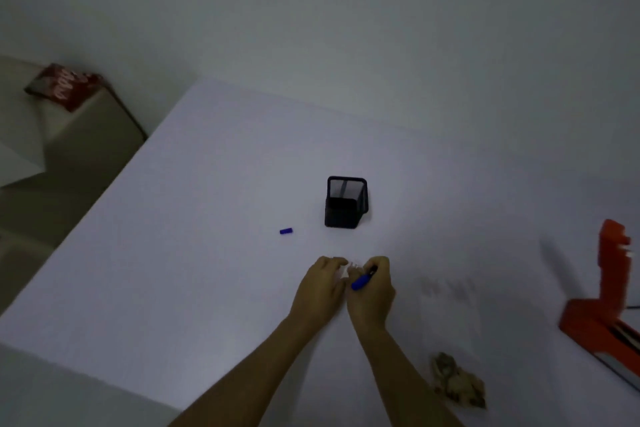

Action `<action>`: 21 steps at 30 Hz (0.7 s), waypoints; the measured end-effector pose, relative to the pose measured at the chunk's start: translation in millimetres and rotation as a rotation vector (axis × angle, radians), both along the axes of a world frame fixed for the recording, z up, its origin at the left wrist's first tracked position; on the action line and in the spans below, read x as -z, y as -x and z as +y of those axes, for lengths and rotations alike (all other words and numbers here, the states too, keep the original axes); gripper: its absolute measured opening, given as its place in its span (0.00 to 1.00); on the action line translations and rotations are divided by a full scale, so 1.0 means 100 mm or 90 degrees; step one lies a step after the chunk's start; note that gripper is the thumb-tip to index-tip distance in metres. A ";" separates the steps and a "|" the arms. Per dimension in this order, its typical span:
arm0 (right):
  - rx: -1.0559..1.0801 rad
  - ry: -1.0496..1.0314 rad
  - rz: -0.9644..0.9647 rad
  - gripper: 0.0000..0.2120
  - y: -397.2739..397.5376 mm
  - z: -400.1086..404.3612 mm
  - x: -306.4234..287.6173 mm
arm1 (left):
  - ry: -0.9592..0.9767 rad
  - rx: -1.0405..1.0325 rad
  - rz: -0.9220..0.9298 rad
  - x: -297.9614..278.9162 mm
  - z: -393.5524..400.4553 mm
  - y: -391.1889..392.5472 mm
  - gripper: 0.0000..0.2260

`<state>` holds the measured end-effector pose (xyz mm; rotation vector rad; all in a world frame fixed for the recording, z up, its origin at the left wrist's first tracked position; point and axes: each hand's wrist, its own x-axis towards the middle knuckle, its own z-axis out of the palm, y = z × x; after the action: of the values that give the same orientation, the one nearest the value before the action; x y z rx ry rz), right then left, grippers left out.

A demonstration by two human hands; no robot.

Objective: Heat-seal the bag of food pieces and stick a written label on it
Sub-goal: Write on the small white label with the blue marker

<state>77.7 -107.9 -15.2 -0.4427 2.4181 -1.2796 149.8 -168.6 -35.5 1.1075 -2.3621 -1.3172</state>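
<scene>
- Right hand [372, 291] fingers [379, 265] close around a blue marker [363, 280]; left hand [320, 284] fingers pinch a small white label [343, 272].
- Bag of food pieces [457, 381] lies on the white counter [207, 218], near the right forearm.
- Orange heat sealer [602, 305] sits at the right edge.
- Blue cap [286, 231] lies left of the black mesh holder [345, 202].

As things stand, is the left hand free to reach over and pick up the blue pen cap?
Probably not right away: the left hand is pinching the small white label. The cap lies in the open on the table, with nothing in the way.
</scene>
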 end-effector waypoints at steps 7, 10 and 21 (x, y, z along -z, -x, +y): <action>0.004 0.023 -0.003 0.10 0.00 0.04 0.36 | -0.003 -0.019 0.048 0.34 0.08 0.06 0.07; -0.058 -0.002 0.023 0.09 0.07 0.04 0.50 | 0.115 0.055 -0.037 0.49 0.07 0.08 0.04; -0.200 -0.030 0.098 0.12 0.20 0.03 0.59 | 0.430 0.131 -0.033 0.72 0.07 -0.18 0.20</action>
<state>57.4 -105.3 -73.9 -0.8957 2.3736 -1.0847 168.2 -161.6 -108.0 0.7061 -2.6904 -0.4465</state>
